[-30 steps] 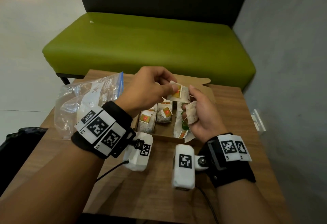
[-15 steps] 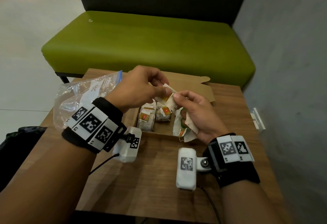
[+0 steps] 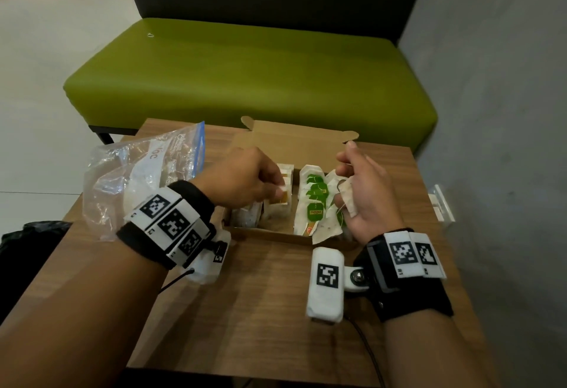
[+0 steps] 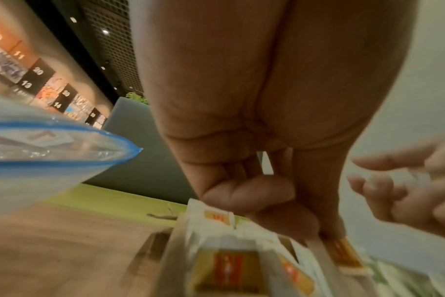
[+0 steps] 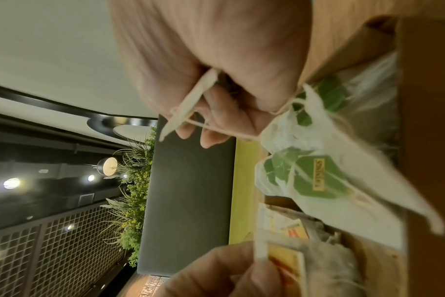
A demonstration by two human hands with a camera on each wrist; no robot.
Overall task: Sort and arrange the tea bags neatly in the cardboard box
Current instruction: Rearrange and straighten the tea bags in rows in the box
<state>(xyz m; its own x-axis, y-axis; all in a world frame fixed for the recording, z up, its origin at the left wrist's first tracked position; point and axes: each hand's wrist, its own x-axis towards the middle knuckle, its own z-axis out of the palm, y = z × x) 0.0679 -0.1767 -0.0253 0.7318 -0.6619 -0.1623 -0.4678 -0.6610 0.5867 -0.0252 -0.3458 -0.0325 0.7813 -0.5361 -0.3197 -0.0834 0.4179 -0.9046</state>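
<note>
Tea bags point(image 3: 310, 200) in two rows inside the open cardboard box point(image 3: 294, 139), on the wooden table point(image 3: 260, 295) — orange-tagged row point(image 3: 280, 197) on the left, green-tagged row point(image 3: 316, 211) on the right, standing roughly upright and overlapping. Left hand point(image 3: 245, 180) over the left row, fingers curled, thumb and fingertips pinching an orange-tagged tea bag point(image 4: 343, 255) at its top edge, the bag low among its neighbours. Right hand point(image 3: 366, 194) above the right side of the box, fingers curled, gripping a plain white tea bag point(image 3: 348, 200) — string looped across the fingers point(image 5: 211, 128) in the right wrist view. Clear zip bag point(image 3: 138, 179) with blue seal lying on the table just left of the box, beside the left wrist. Green bench point(image 3: 245, 74) beyond the table; grey wall point(image 3: 506, 111) to the right.
</note>
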